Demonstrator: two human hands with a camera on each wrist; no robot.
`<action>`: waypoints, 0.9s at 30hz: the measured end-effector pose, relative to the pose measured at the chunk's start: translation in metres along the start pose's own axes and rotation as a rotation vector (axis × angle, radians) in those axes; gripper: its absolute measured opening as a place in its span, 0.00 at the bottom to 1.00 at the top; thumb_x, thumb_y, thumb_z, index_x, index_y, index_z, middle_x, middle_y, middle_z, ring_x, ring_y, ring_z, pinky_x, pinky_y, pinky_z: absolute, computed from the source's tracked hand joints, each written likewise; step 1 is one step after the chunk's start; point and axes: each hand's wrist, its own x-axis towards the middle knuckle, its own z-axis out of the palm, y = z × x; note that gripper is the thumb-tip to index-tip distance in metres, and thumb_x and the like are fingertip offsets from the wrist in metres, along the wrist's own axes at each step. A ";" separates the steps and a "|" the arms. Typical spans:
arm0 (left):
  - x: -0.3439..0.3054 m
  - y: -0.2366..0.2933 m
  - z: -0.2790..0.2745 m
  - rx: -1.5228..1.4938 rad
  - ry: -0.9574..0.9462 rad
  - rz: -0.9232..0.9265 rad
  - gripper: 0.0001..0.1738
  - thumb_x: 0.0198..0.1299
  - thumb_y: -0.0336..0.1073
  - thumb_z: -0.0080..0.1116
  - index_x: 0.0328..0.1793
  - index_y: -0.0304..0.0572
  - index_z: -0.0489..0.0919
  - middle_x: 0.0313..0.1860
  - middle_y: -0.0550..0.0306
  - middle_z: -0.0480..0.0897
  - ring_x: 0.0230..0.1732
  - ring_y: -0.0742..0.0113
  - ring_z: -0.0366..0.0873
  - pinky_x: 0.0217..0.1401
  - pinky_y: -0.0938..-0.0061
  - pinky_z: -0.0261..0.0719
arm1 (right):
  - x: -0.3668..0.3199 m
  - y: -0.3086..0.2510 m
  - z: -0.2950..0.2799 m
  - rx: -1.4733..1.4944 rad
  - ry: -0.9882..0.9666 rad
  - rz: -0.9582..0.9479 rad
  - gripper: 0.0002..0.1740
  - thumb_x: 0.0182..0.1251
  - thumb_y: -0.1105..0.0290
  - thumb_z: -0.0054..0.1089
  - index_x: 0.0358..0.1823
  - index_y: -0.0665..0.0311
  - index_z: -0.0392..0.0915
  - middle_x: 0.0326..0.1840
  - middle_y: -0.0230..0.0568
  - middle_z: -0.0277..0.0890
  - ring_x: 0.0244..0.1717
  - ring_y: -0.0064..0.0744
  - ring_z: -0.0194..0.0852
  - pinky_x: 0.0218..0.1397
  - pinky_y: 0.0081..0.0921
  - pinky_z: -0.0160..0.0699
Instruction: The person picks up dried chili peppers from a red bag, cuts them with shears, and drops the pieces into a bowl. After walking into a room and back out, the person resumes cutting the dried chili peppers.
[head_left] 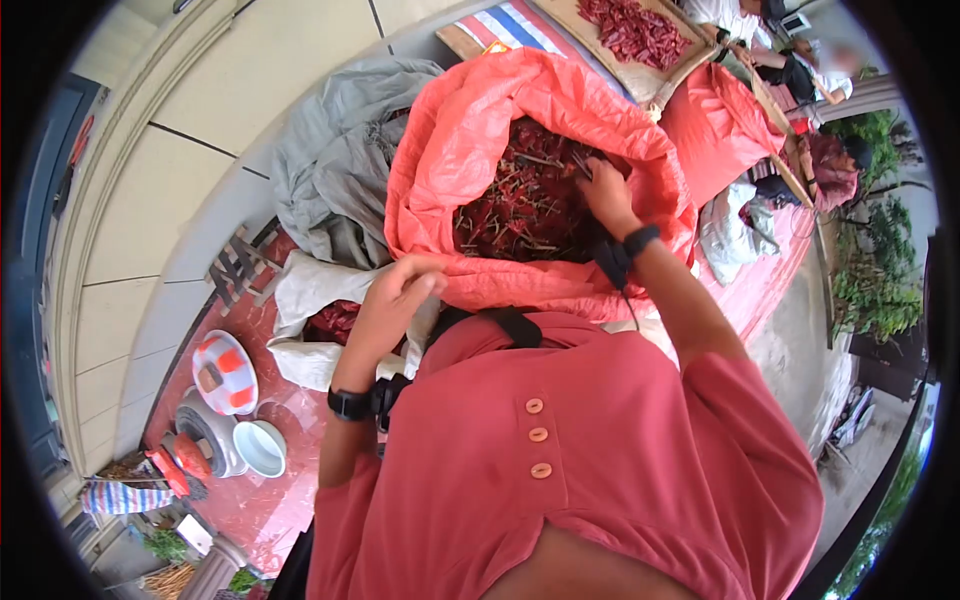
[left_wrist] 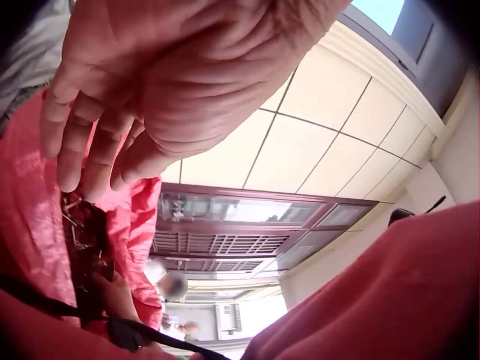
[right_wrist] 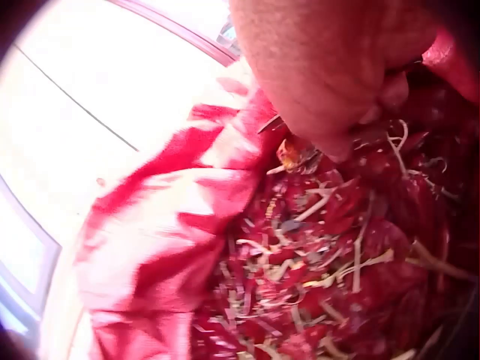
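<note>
I am watching the right hand [head_left: 605, 195] sitting deep in the mouth of the sack [head_left: 450, 150]. Its fingers [right_wrist: 330, 97] are curling into the chillies [head_left: 520, 205] and gripping a few at the top of the pile. The left hand [head_left: 395, 300] is hovering apart from it, just above the sack's near rim. It is released: in the left wrist view its fingers [left_wrist: 75, 142] are hanging loosely bent, with nothing in them that I can see.

What is worrying me is the sack itself. Its orange walls are lying soft and crumpled with nothing propping them, so I judge a hard pull could slump the rim and spill chillies onto the red floor [head_left: 290, 470]. The pods are looking brittle too, so a tight grip may be snapping stems off instead of lifting whole ones.

The chillies are showing dark red, shrivelled and tangled, with pale dry stems and chaff mixed through.

A white bag [head_left: 300, 290] holding more of them is lying just beside the sack, with a grey cloth [head_left: 340, 160] behind it. A tray [head_left: 650, 80] of chillies is sitting beyond, and bowls [head_left: 225, 372] are standing well apart.
</note>
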 end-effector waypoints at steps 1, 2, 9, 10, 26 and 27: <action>0.018 0.006 0.006 0.002 -0.032 0.036 0.18 0.68 0.37 0.51 0.59 0.33 0.73 0.45 0.54 0.81 0.49 0.68 0.80 0.55 0.72 0.75 | -0.008 -0.002 -0.006 0.189 -0.009 -0.021 0.17 0.57 0.68 0.63 0.50 0.59 0.77 0.45 0.49 0.79 0.46 0.50 0.78 0.49 0.42 0.76; 0.037 0.011 0.015 0.004 -0.071 0.070 0.19 0.68 0.37 0.51 0.61 0.33 0.72 0.47 0.53 0.81 0.49 0.67 0.80 0.56 0.71 0.75 | -0.015 -0.002 -0.012 0.377 -0.017 -0.037 0.17 0.57 0.68 0.65 0.49 0.61 0.78 0.41 0.47 0.81 0.44 0.44 0.80 0.48 0.38 0.76; 0.143 0.030 0.108 0.094 -0.049 0.377 0.25 0.69 0.39 0.53 0.67 0.35 0.66 0.55 0.51 0.77 0.57 0.68 0.74 0.60 0.70 0.72 | -0.070 -0.056 -0.059 1.308 -0.069 -0.044 0.09 0.63 0.78 0.62 0.45 0.66 0.77 0.36 0.25 0.77 0.37 0.13 0.72 0.43 0.15 0.73; 0.144 0.033 0.116 0.071 -0.081 0.363 0.24 0.69 0.39 0.54 0.66 0.35 0.67 0.54 0.52 0.77 0.56 0.68 0.74 0.60 0.71 0.72 | -0.076 -0.058 -0.058 1.320 0.002 -0.091 0.09 0.63 0.78 0.62 0.45 0.66 0.77 0.37 0.26 0.77 0.38 0.14 0.72 0.44 0.15 0.73; 0.122 0.059 0.110 0.217 -0.169 0.442 0.14 0.66 0.35 0.57 0.52 0.37 0.70 0.40 0.58 0.77 0.44 0.74 0.73 0.47 0.76 0.74 | -0.090 -0.084 -0.111 1.228 -0.157 -0.205 0.07 0.65 0.74 0.61 0.43 0.66 0.82 0.40 0.30 0.76 0.43 0.19 0.72 0.49 0.20 0.72; 0.124 0.057 0.106 0.222 -0.230 0.406 0.15 0.65 0.36 0.58 0.52 0.36 0.70 0.42 0.56 0.76 0.46 0.71 0.73 0.49 0.74 0.74 | -0.089 -0.083 -0.111 1.200 -0.180 -0.237 0.06 0.64 0.75 0.62 0.41 0.66 0.82 0.40 0.31 0.76 0.43 0.20 0.72 0.50 0.21 0.72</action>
